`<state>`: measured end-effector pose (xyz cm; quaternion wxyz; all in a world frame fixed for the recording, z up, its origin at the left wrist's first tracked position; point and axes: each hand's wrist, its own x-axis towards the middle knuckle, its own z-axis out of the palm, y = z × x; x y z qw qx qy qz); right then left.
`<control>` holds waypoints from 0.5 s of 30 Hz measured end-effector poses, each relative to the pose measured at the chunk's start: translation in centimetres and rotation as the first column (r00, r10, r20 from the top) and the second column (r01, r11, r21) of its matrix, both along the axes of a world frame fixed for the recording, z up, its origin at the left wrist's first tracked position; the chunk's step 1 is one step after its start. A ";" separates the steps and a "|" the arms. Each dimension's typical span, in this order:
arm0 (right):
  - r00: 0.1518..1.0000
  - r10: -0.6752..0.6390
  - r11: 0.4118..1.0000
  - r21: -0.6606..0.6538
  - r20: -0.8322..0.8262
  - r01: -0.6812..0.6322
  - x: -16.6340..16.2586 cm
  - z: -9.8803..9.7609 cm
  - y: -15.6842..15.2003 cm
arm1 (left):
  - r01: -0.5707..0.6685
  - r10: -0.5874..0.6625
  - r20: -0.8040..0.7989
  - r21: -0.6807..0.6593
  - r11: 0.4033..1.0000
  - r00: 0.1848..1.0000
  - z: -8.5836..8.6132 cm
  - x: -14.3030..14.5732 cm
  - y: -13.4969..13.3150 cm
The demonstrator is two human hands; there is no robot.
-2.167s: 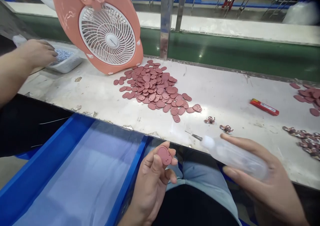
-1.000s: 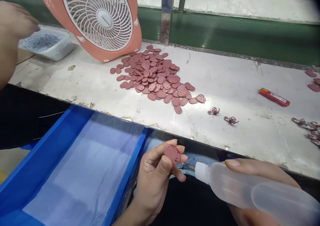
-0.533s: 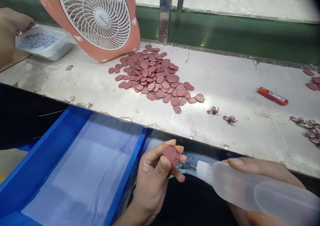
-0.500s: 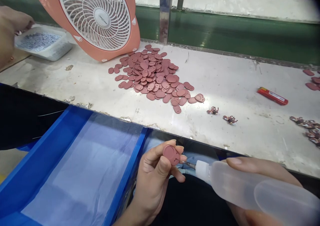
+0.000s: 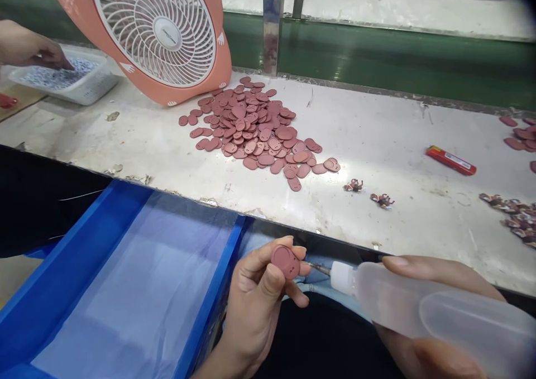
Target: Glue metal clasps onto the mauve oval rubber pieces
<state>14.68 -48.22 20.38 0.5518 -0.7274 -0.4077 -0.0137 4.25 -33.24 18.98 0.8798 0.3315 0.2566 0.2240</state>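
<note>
Between the thumb and fingers of my left hand (image 5: 257, 306) is a dark red oval disc (image 5: 285, 262), with a raised round outline and small holes near its right edge. My right hand (image 5: 435, 312) is wrapped round a translucent squeeze bottle (image 5: 389, 295), held nearly level with its white cap and thin metal tip (image 5: 319, 268) pointing left. The tip ends just right of the disc, near my left fingertips. On the bench, a pile of similar red discs (image 5: 255, 125) lies ahead of my hands. Two small brown figures (image 5: 382, 200) lie to its right.
A pink fan (image 5: 167, 38) leans behind the pile. At the far left, another person's hand (image 5: 37, 47) reaches into a white tray (image 5: 94, 83) of small pieces. A red box cutter-like item (image 5: 451, 160) and more brown figures (image 5: 517, 217) lie right. Below left is a blue bin (image 5: 209, 306).
The bottle's tip has drawn back slightly right from the disc, and two holes show there now. The other person's hand has moved right, into the tray.
</note>
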 end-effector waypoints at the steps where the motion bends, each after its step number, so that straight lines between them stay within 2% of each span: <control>1: 0.997 -0.027 0.999 0.024 -0.079 0.029 -0.2 -0.1 0.1 | 0.002 -0.002 0.003 0.002 1.000 1.000 0.0 0.0 0.0; 4: 0.959 -0.060 0.995 0.059 -0.276 0.079 -0.6 0.1 0.2 | 0.005 -0.005 0.010 0.008 1.000 1.000 0.1 0.0 -0.1; 11: 0.955 -0.042 0.989 0.121 -0.293 0.081 -0.1 0.3 0.4 | -0.005 0.005 -0.017 0.010 1.000 1.000 0.0 0.1 0.0; 15: 0.956 0.070 0.989 0.148 -0.284 -0.029 0.0 0.0 0.3 | -0.023 0.023 -0.071 -0.001 1.000 0.997 0.1 0.1 0.0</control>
